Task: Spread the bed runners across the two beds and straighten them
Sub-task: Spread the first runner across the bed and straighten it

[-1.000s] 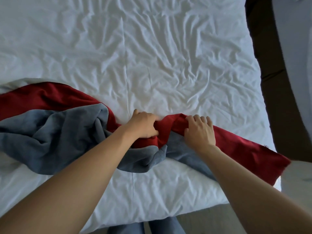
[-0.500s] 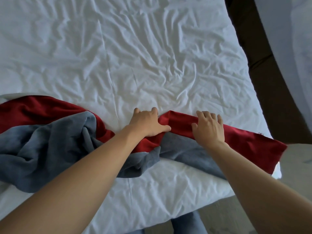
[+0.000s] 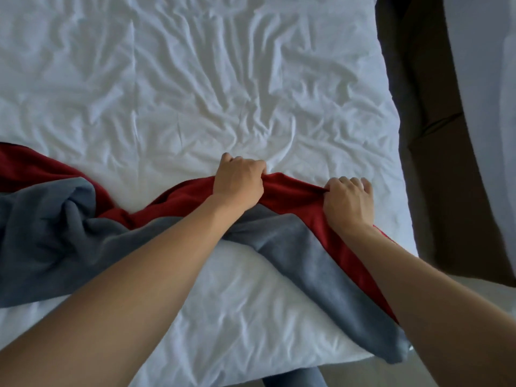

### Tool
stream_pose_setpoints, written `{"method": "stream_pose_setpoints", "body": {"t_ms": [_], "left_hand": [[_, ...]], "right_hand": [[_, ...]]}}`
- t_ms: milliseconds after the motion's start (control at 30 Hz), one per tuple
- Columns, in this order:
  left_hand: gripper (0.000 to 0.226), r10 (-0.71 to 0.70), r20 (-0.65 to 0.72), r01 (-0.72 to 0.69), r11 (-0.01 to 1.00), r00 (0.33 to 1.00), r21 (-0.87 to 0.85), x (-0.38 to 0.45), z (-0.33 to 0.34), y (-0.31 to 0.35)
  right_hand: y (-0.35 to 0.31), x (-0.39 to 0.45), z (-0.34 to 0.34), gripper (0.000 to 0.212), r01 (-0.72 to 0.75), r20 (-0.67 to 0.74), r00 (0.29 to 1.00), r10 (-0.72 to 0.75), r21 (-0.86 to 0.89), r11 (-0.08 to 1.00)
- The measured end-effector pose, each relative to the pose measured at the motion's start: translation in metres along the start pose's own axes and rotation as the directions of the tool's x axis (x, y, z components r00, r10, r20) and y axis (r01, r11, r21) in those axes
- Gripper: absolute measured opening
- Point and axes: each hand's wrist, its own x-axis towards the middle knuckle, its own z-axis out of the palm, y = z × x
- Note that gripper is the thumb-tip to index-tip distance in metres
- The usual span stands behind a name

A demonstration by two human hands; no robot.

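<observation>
We grip the bed runner's [image 3: 282,191] red edge with left hand [image 3: 237,181] and right hand [image 3: 347,203], fingers curled, near the bed's [image 3: 195,79] right edge, likely to pull it flat.

text: none legible
bed runner [image 3: 282,196]: plain red and grey cloth, no label, tag or print readable
bed sheet [image 3: 195,79]: plain white, creased, no marks or lettering
second bed [image 3: 483,79]: plain white cover, no lettering
floor [image 3: 435,135]: dark, no signs or numbers
</observation>
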Motion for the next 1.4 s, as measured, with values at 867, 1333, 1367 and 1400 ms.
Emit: {"method": "stream_pose_setpoints", "body": {"t_ms": [867, 1333, 1367, 1400], "left_hand": [[0.019, 0.237, -0.199, -0.217, 0.969, 0.951, 0.120, -0.072, 0.015, 0.017], [0.048, -0.050, -0.302, 0.123, 0.966, 0.952, 0.228, -0.127, -0.008, -0.047], [0.040, -0.064, -0.302, 0.137, 0.964, 0.951, 0.228, -0.129, -0.007, -0.051], [0.029, -0.062, -0.296, 0.132, 0.965, 0.953, 0.225, -0.131, -0.005, -0.054]], "right_hand": [[-0.024, -0.060, 0.006, 0.039, 0.519, -0.022, 0.854, -0.520, -0.019, 0.854], [-0.096, -0.064, -0.003, 0.040, 0.531, -0.251, 0.828, -0.502, 0.059, 0.846], [-0.104, -0.063, -0.004, 0.041, 0.542, -0.240, 0.822, -0.516, 0.051, 0.839], [-0.111, -0.063, -0.002, 0.038, 0.553, -0.222, 0.816, -0.533, 0.036, 0.832]]}}
